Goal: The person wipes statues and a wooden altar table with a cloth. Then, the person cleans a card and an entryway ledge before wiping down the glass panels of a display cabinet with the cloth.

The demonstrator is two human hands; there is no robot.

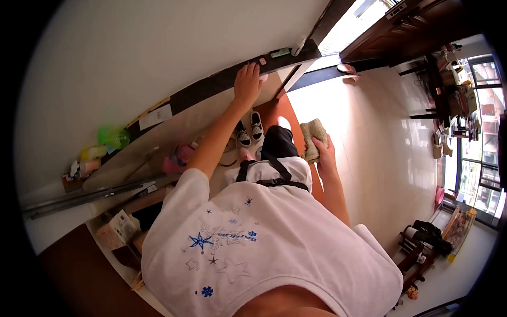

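Observation:
Resting on the dark narrow ledge (200,94) along the wall, my left hand (248,84) has its fingers bent over the surface, near a small pink-and-white item (263,61). Whether anything is under those fingers is hidden. A folded greenish-beige cloth (312,138) is gripped in my right hand (325,154), low in front of my body on the right. Farther along the ledge are a green-and-white packet (280,53) and a small white bottle (298,46).
Black-and-white sneakers (256,126) stand below the ledge. Pink slippers (347,69) lie by the open dark door (409,26). A green bag (114,137) and a white paper (156,117) are at the left. Cluttered furniture (443,95) stands by the windows.

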